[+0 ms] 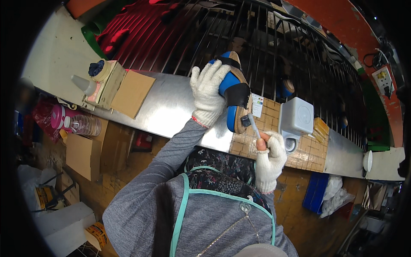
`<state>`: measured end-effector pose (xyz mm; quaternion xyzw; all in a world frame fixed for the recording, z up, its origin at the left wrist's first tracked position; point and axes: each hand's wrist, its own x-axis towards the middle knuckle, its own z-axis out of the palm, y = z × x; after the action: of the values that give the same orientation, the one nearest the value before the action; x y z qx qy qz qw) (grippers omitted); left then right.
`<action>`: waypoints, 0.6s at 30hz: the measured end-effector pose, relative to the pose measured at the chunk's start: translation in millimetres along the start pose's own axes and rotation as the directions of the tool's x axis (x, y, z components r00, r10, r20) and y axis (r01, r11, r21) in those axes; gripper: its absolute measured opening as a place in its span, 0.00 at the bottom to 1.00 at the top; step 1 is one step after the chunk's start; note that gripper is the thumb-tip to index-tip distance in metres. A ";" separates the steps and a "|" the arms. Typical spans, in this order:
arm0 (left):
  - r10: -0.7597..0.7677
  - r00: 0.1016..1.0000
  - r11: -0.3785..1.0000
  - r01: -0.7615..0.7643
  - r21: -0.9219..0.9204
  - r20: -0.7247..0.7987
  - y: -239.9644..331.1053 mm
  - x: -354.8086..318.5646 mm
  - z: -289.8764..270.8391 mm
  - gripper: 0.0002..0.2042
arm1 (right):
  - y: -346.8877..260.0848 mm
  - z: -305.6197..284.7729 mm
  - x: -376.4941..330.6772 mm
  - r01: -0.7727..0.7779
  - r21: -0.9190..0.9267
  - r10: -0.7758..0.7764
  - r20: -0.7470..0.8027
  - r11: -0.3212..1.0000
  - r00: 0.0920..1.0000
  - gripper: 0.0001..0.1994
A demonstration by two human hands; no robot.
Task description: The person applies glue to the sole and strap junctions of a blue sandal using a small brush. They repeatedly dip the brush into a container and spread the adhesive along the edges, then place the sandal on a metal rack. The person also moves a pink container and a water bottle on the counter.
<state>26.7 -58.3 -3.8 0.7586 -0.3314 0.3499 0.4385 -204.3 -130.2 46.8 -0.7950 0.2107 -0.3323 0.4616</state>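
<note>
A sandal [242, 81] with black straps and a tan sole sits on a blue shoe last [231, 116], held up on its side over the metal bench. My left hand [208, 92], in a white knit glove, grips it from the left near the toe end. In my right hand [270, 155], whose glove leaves the thumb tip bare, is a small brush [253, 126] with a pale handle. Its dark bristles are against the sole edge at the heel end; whether they press on it I cannot tell.
A white plastic pot [296, 116] stands on brown grid-marked board [261, 150], with a yellow block [320, 129] beside it. Beyond the bench runs a rack of metal bars [180, 47], lit red at left. A cardboard flap [133, 94] lies at left, a white bowl [367, 161] at right.
</note>
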 end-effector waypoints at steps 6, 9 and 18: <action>0.040 0.999 0.995 -0.039 0.090 -0.008 -8.1 -2.5 -0.8 0.30 | 2.7 4.5 7.7 0.052 -0.092 -0.054 -0.025 0.994 0.998 0.08; 0.053 0.999 0.995 -0.052 0.085 -0.009 -11.3 -1.8 -2.3 0.30 | 4.5 6.4 12.1 0.126 -0.188 -0.136 -0.038 0.974 0.990 0.08; -0.013 0.999 0.996 0.009 0.091 0.039 -6.9 1.0 -5.7 0.27 | 8.2 9.8 17.3 0.191 -0.179 -0.200 -0.038 0.965 0.979 0.08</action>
<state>31.4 -50.7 -3.9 0.7863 -0.3197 0.3469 0.3989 -185.5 -139.5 41.9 -0.8397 0.1721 -0.3784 0.3493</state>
